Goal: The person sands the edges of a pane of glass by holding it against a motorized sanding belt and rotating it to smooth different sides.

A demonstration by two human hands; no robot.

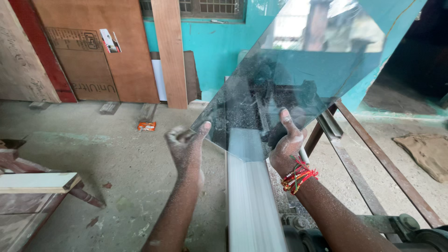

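Observation:
I hold up a large dusty pane of tinted glass (303, 65), tilted and raised in front of me, reflecting a window and wall. My left hand (186, 144) grips its lower left edge with the thumb against the glass. My right hand (288, 144) presses on the lower right part of the pane, thumb up on its face; red and yellow threads circle that wrist. Below the glass runs a long pale strip (249, 186) on a machine bed.
A rusty metal frame (373, 158) stretches away on the right. Plywood sheets and a plank (170, 51) lean on the turquoise wall. A white board (37, 182) rests on a bench at left. An orange wrapper (146, 126) and a brown cloth (427, 151) lie on the concrete floor.

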